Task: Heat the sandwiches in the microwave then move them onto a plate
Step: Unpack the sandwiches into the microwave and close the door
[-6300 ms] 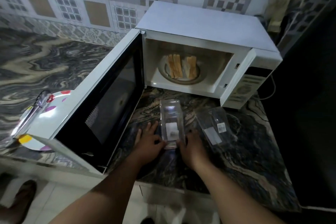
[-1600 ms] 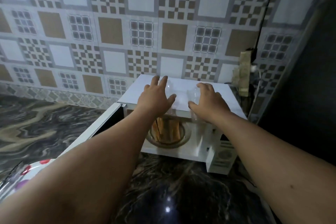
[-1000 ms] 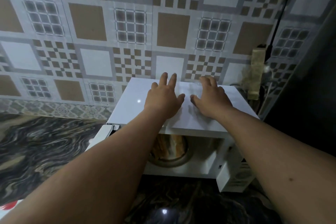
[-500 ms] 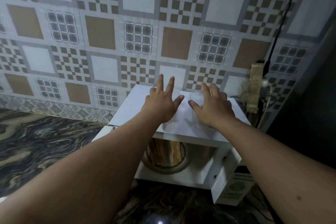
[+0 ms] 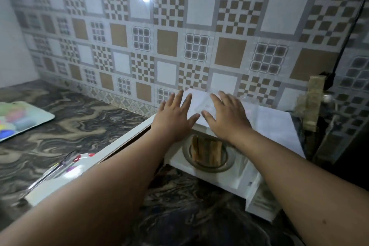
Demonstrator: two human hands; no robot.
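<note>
Marbled dark stone forms the counter (image 5: 65,126), where a spotted plate (image 5: 65,168) with tongs (image 5: 54,171) lies at the near left, half masked by the open microwave door (image 5: 119,150). The left hand (image 5: 174,118) is laid flat, fingers spread, on the microwave (image 5: 273,126) top; the right hand (image 5: 227,117) is likewise flat, nothing grasped. The sandwiches (image 5: 206,151) are seen inside on the turntable. The clear packaging (image 5: 205,104) should be left well back from the edge, then the door shut firmly. Its outline is barely discernible under the fingers. The control panel is cut off by the right forearm.
</note>
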